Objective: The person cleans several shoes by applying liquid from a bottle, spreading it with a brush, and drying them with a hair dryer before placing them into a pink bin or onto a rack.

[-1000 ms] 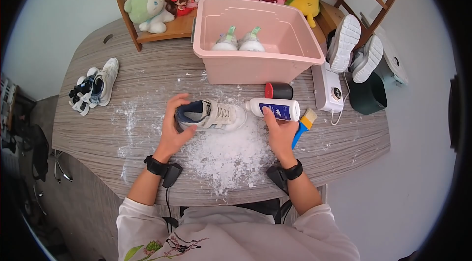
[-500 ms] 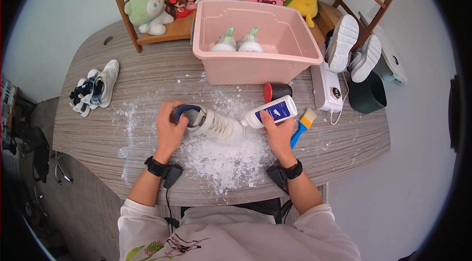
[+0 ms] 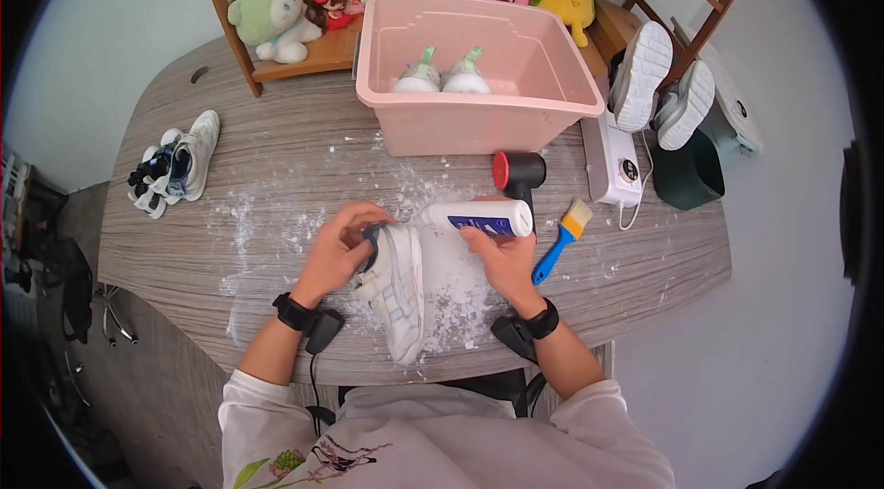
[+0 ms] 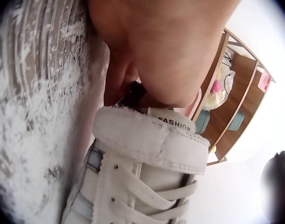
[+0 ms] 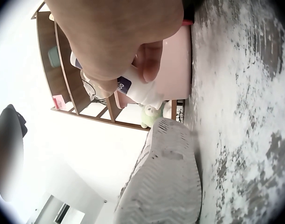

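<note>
The left hand (image 3: 336,254) grips the collar of a white shoe (image 3: 401,291), whose toe points toward the person. Its laces and strap (image 4: 151,140) face the left wrist view, and its sole (image 5: 163,172) shows in the right wrist view. A white bottle with a blue label (image 3: 483,216) lies sideways in the right hand (image 3: 506,263), thumb on the label and nozzle pointing left. White powder (image 3: 460,291) covers the table around the shoe.
A pink bin (image 3: 479,125) holding a pair of shoes stands behind. To the right are a black-and-red tool (image 3: 523,171), a blue brush (image 3: 557,250) and a white device (image 3: 612,162). Small shoes (image 3: 189,162) sit at the left; plush toys (image 3: 276,19) fill a shelf.
The left hand has taken hold of the shoe by its collar and turned it from pointing right to pointing toward the person. The right hand has shifted slightly left and nearer with the bottle.
</note>
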The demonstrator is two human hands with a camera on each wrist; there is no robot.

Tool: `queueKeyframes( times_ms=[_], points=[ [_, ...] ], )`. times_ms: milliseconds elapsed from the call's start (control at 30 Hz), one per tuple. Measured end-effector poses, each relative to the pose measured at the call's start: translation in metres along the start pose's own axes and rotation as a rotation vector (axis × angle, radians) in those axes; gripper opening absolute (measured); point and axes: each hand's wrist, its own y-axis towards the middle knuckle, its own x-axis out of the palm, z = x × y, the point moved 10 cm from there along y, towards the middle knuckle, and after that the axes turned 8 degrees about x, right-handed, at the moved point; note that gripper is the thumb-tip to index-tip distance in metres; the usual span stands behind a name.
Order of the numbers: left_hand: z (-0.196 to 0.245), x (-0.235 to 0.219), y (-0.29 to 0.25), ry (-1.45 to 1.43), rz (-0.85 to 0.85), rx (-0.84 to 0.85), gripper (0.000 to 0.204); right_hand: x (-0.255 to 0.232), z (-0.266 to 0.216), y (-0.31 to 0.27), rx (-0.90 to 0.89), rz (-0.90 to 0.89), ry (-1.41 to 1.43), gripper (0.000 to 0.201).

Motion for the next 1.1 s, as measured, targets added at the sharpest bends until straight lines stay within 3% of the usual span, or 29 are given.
queueKeyframes(
  times_ms=[100, 333, 500, 700, 833, 967, 1033, 1100],
  points=[
    [-0.009, 0.009, -0.001, 0.015, -0.076, 0.032, 0.048, 0.001, 0.012, 0.000, 0.083, -0.038, 0.015, 0.036],
    [-0.013, 0.002, -0.003, 0.120, -0.040, 0.048, 0.036, 0.005, 0.021, -0.002, 0.142, -0.082, 0.037, 0.039],
    [-0.010, -0.018, -0.005, 0.184, 0.151, 0.106, 0.033, 0.015, -0.002, -0.008, -0.069, -0.111, -0.091, 0.034],
    [-0.001, -0.031, -0.006, 0.205, 0.285, 0.129, 0.031, 0.026, -0.004, -0.017, -0.074, -0.247, -0.231, 0.035],
    [0.000, -0.035, -0.005, 0.206, 0.306, 0.142, 0.031, 0.025, 0.003, -0.018, 0.033, -0.277, -0.037, 0.031],
    [-0.002, -0.037, -0.005, 0.214, 0.314, 0.141, 0.031, 0.027, 0.003, -0.017, 0.039, -0.219, -0.077, 0.027],
    [0.003, -0.035, -0.004, 0.231, 0.289, 0.136, 0.032, 0.027, -0.005, -0.018, -0.056, -0.174, -0.085, 0.025],
    [0.023, -0.031, -0.001, 0.332, 0.280, 0.225, 0.033, 0.026, -0.004, -0.019, -0.021, -0.230, -0.095, 0.025]
  ],
)
